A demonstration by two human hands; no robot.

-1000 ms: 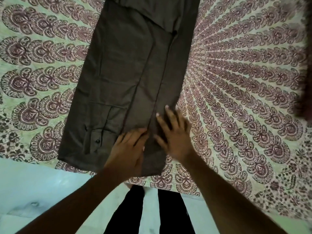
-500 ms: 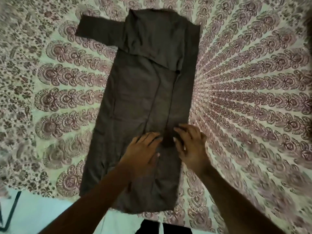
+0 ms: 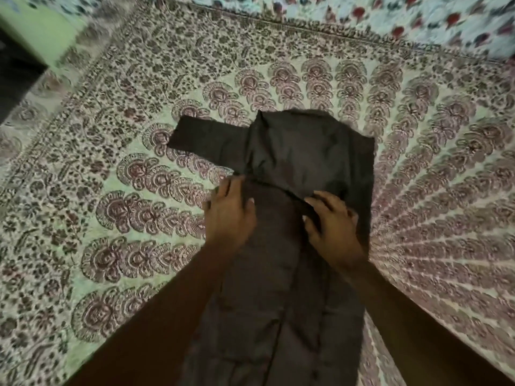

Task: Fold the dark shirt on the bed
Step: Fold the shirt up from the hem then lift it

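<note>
The dark shirt [image 3: 281,274] lies lengthwise on the bed, a long grey-brown strip running from the bottom edge up to mid-frame. Its right side is folded over the middle, and one short sleeve [image 3: 206,139] sticks out flat to the left. My left hand [image 3: 231,215] rests palm down on the shirt's left edge just below that sleeve, fingers spread. On the folded flap's diagonal edge, my right hand [image 3: 331,227] presses flat with fingers apart. Neither hand pinches any cloth that I can see.
The bedspread [image 3: 111,190] is pale green with a maroon paisley mandala print and a dense floral border. A floral pillow or quilt [image 3: 390,20] runs along the far edge. At top left the bed ends by a green wall and a dark gap [image 3: 16,71].
Both hands have slid up the shirt from near its hem to just below the sleeve, smoothing it. The view has tilted up, showing the bed's far edge.
</note>
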